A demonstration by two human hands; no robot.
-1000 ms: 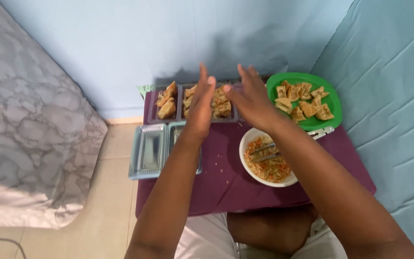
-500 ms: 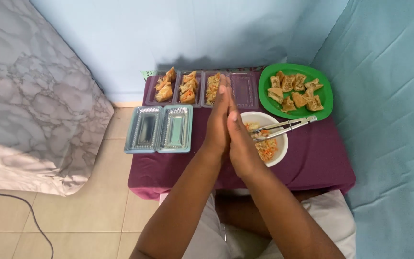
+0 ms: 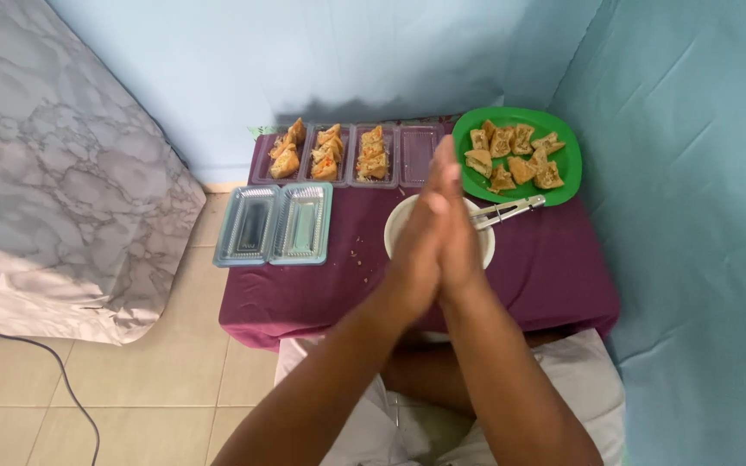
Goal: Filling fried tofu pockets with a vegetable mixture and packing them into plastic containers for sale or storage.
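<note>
Head view, looking down: left hand (image 3: 420, 242) and right hand (image 3: 459, 237) pressed flat together, palm to palm, fingers straight, holding nothing; raised above a white bowl (image 3: 399, 229) on the purple-clothed worktop (image 3: 546, 267), bowl mostly hidden behind them; metal tongs (image 3: 511, 210) lying across the bowl's rim, just beside the right hand; green plate (image 3: 563, 177) of fried pieces near the worktop's far right corner; clear four-part tray (image 3: 416, 155) along the far edge, three parts filled, the fourth bare; two clear lids (image 3: 276, 224) side by side at the left edge; tiled floor (image 3: 131, 380) and marble-patterned sheet (image 3: 53, 173) to the left.
</note>
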